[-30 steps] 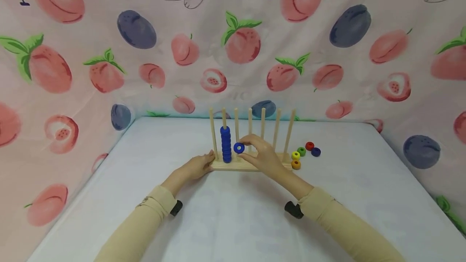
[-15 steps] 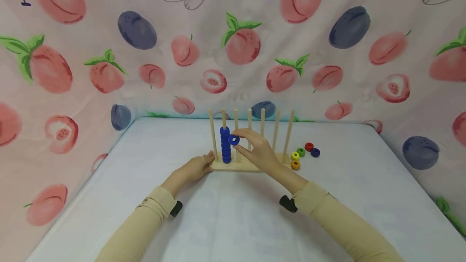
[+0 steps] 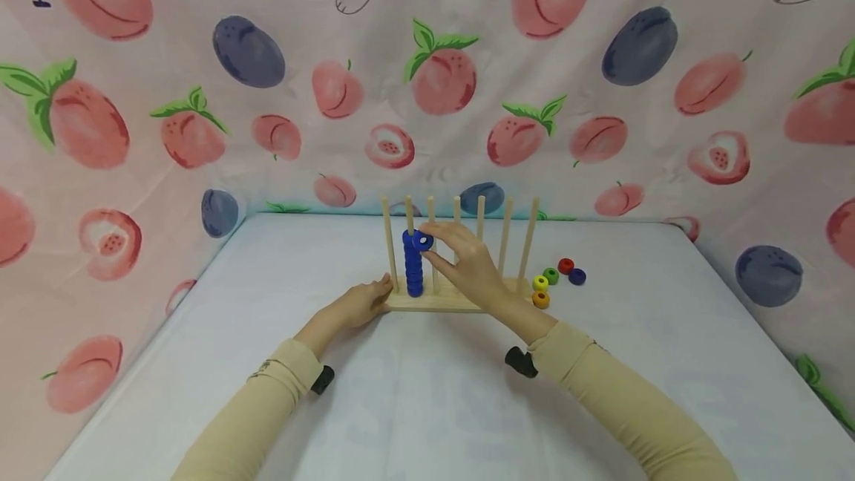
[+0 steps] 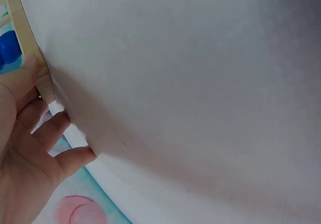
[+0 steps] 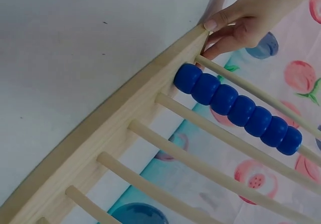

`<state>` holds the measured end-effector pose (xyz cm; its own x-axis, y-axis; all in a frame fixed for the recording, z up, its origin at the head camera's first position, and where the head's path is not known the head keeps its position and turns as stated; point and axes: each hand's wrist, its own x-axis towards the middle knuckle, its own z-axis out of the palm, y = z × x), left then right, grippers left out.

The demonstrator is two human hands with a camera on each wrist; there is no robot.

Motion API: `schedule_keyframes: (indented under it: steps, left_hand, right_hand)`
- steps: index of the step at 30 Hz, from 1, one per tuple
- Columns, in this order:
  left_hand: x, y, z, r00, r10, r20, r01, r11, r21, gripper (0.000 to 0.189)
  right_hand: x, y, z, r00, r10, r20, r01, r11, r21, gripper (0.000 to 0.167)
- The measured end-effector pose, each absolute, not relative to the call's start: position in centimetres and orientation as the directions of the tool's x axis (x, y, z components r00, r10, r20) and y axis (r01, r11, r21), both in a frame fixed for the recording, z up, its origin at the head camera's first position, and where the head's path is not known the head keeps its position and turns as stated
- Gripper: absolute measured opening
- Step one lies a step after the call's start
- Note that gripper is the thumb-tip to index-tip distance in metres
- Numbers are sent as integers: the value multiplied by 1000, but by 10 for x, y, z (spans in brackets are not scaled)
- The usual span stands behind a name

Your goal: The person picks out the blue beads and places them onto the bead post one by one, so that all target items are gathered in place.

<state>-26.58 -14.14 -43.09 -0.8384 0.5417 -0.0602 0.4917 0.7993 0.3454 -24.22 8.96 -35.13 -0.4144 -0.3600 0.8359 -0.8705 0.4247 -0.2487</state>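
A wooden abacus stand (image 3: 441, 303) with a row of upright pegs stands on the table. On its second peg from the left sits a stack of blue beads (image 3: 414, 277), also shown in the right wrist view. My right hand (image 3: 470, 269) pinches a loose blue bead (image 3: 417, 245) between thumb and fingertips; in the head view it overlaps the upper part of the stack, below the peg's tip. With my left hand (image 3: 363, 304) I grip the left end of the base, thumb (image 4: 27, 68) on top. The right wrist view leaves out the right hand and its bead.
Right of the stand lie loose beads: orange (image 3: 541, 300), yellow (image 3: 540, 283), green (image 3: 551, 276), red (image 3: 566, 266) and dark blue (image 3: 577, 277). The other pegs (image 3: 505, 243) carry no beads. A fruit-print cloth (image 3: 441, 125) hangs behind the white table (image 3: 414, 407).
My right hand has carried the pinched blue bead leftward and up, from beside the stack to its upper part. The left hand has stayed on the base.
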Motion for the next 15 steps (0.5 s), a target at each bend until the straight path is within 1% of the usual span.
schedule_keyframes:
  steps: [4, 8, 12, 15]
  left_hand:
    - [-267, -138, -431, -840, 539, -65, 488, 801, 346, 50]
    - [-269, -136, -431, -839, 539, -70, 485, 801, 350, 50]
    - [-268, -139, -431, -843, 534, -68, 481, 804, 349, 49]
    - [-266, -141, -431, -840, 539, -61, 487, 800, 350, 49]
  right_hand:
    - [-243, 90, -345, -430, -367, 825, -858, 451, -246, 38]
    - [-245, 88, -340, -447, -347, 824, -855, 435, -281, 38]
    - [-247, 83, -337, -452, -319, 833, -858, 411, -308, 36]
    - [-249, 79, -333, -453, -304, 838, -852, 423, -307, 36]
